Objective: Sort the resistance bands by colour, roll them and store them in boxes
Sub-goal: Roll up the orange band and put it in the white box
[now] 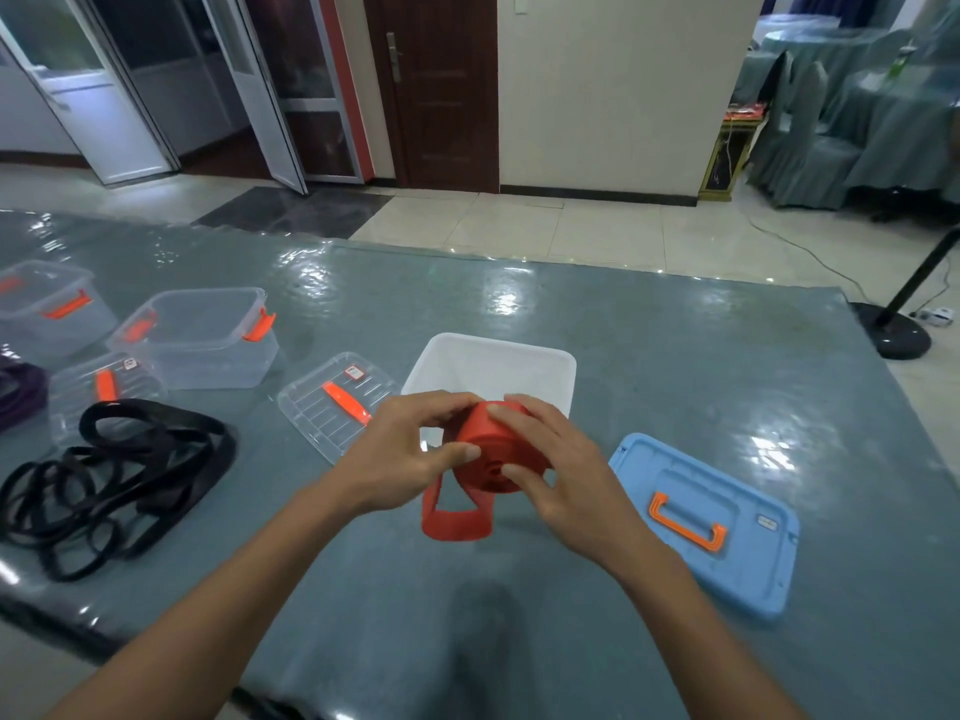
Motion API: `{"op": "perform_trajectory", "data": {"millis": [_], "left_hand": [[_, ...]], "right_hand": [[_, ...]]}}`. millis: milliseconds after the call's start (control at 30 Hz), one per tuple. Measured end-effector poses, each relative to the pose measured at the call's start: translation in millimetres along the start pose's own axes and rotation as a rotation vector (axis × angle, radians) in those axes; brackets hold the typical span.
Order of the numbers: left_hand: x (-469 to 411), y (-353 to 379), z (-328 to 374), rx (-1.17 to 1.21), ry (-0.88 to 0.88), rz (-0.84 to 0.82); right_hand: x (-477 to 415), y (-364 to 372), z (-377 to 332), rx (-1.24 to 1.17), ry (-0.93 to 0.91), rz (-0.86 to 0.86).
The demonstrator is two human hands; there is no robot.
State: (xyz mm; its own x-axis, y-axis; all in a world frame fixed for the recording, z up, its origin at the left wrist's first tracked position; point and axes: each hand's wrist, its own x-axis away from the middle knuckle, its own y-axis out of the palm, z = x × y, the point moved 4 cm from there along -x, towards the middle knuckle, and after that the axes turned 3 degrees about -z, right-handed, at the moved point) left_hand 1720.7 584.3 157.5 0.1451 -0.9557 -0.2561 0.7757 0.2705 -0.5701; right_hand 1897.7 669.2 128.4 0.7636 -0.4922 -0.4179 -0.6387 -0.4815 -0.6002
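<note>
A red resistance band (pixel 480 462) is wound into a thick roll held above the table, with a loose loop hanging down to the tabletop at its lower left. My left hand (pixel 410 449) grips the roll from the left, thumb and fingers curled round it. My right hand (pixel 550 459) holds it from the right, fingers spread over its top and end face. Just behind the roll stands an open white box (pixel 519 363). A pile of black bands (pixel 114 475) lies at the left, and purple bands (pixel 21 392) show at the far left edge.
A blue lid with an orange handle (pixel 711 522) lies to the right. Two clear boxes with orange clips (pixel 202 335) (pixel 47 309) stand at the left, with clear lids (pixel 337 402) (pixel 104 392) beside them. The table (pixel 675 356) has a glossy grey cover. A lamp stand (pixel 904 335) is beyond its right corner.
</note>
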Motion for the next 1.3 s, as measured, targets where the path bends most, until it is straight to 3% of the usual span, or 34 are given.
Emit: {"op": "perform_trajectory", "data": {"millis": [333,633,733,833,967,1033,1133,1300], "left_hand": [[1,9,0,0.473,-0.06,0.135],[3,16,-10,0.629,-0.148,0.155],[5,14,-14,0.595,-0.15,0.111],[4,6,-13,0.538,-0.152,0.101],[-6,-4,-10,0.423,-0.196,0.049],[-11,-7,-9,0.423,-0.217,0.018],[-15,-9,-7,0.45,-0.224,-0.01],[-12,-3,-5,0.576,-0.185,0.066]], "right_hand": [[-1,-8,6,-0.717,0.253,0.424],[9,16,-4,-0.832,0.335,0.489],[12,20,-3,-0.764,0.346,0.436],[13,17,0,-0.548,0.28,0.323],[7,6,3,0.123,-0.015,0.128],[3,6,3,0.35,-0.171,0.05],[-1,3,3,0.37,-0.284,0.068],[1,-3,5,0.344,-0.31,0.248]]}}
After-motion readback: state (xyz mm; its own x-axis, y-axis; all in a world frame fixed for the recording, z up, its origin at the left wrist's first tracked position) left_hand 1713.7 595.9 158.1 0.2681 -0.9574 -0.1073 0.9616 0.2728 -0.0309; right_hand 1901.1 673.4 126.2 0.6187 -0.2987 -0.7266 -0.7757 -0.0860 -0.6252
